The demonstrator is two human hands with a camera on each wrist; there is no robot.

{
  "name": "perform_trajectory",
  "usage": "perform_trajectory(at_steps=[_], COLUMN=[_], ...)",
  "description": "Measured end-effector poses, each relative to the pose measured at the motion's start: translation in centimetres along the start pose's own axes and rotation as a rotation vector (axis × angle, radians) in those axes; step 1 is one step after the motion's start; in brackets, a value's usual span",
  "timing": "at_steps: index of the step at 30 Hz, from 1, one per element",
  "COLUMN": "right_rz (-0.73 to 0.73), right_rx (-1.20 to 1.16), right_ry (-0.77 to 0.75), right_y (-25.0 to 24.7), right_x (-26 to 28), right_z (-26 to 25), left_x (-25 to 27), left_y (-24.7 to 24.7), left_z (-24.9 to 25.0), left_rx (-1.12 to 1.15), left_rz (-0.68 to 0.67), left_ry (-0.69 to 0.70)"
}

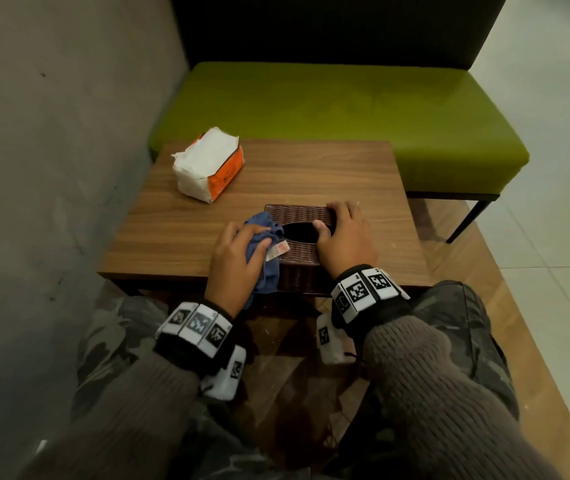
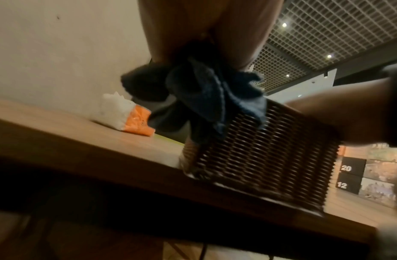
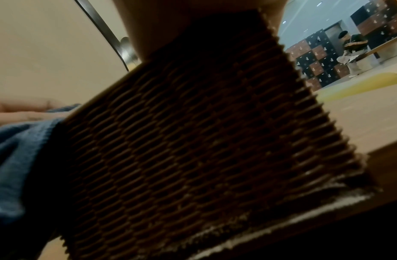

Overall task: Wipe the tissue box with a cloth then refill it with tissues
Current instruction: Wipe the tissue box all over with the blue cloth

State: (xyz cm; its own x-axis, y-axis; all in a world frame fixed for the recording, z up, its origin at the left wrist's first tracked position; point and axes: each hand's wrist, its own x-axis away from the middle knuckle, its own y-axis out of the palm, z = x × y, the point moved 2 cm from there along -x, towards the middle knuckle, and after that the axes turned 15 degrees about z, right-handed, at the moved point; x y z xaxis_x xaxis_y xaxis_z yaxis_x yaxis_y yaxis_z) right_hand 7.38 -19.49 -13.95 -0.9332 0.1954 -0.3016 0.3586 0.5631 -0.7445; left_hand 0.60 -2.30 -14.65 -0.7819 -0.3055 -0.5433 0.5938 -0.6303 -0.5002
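Tissue box point(image 1: 297, 216) sits at the near edge of the table point(image 1: 311, 168), dead ahead of you, long axis running 9 to 3 across your body; its dark oval slot point(image 1: 299, 232) follows the same line

Your left hand point(image 1: 238, 258) is bunched round the blue cloth point(image 1: 259, 237), fingers curled into it, pressed against the box's 9 o'clock end and top corner. Part of the cloth hangs down past the table edge; a small white-and-red tag point(image 1: 276, 251) lies out on the woven lid. In the left wrist view the cloth point(image 2: 204, 98) drapes over the top corner of the weave point(image 2: 259, 154)

Your right hand point(image 1: 342, 237) clamps the 3 o'clock end, fingers wrapped over the far edge, thumb hooked at the rim of the slot. It grasps the box and braces it. The right wrist view shows only the woven side wall point(image 3: 204, 140) close up, with the cloth point(image 3: 17, 158) at its 9 o'clock side

The relation that matters: unwiped lid lies toward 3 o'clock from your cloth hand, along the box's long axis, and ends under your bracing hand. Judging from this, you are mid-wipe, with the refill not yet started. A stroke toward 3 o'clock will likely meet your right thumb, so expect to shift that grip

Tissue pack point(image 1: 209, 164), orange and white with its top torn open, lies at 11 o'clock on the table, well apart from the box and nearer your left hand
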Motion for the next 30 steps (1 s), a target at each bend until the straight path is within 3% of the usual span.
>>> perform_trajectory(at_steps=[4,8,12,15,19,21,25,30], right_rz=[0.028,0.027,-0.032,0.013,-0.005,-0.014,-0.003,-0.022], right_rx=[-0.005,-0.026,-0.195,-0.229,-0.293,-0.32,-0.328,-0.33], right_ry=[0.003,0.032,0.123,0.154,0.145,0.139,0.132,0.103], right_y=[0.0,0.2,0.3,0.4,0.5,0.5,0.5,0.7], right_x=[0.2,0.2,0.0,0.2,0.0,-0.3,-0.2,-0.4], right_z=[-0.1,0.2,1.7,1.8,1.8,2.1,2.1,2.2], left_x=[3.2,1.1,-1.5,-1.3,0.6,-1.2,-3.3,0.0], left_y=[-0.6,-0.4,0.4,0.6,0.0,0.1,1.2,-0.1], left_z=[0.6,0.0,-0.4,0.8,2.4,1.7,1.2,2.3], left_rx=[-0.017,0.008,-0.074,-0.16,-0.165,-0.19,-0.234,-0.163], left_rz=[0.078,0.066,0.052,0.029,-0.166,-0.165,-0.059,-0.193], left_ry=[0.016,-0.113,-0.157,-0.033,0.269,0.252,0.061,0.271])
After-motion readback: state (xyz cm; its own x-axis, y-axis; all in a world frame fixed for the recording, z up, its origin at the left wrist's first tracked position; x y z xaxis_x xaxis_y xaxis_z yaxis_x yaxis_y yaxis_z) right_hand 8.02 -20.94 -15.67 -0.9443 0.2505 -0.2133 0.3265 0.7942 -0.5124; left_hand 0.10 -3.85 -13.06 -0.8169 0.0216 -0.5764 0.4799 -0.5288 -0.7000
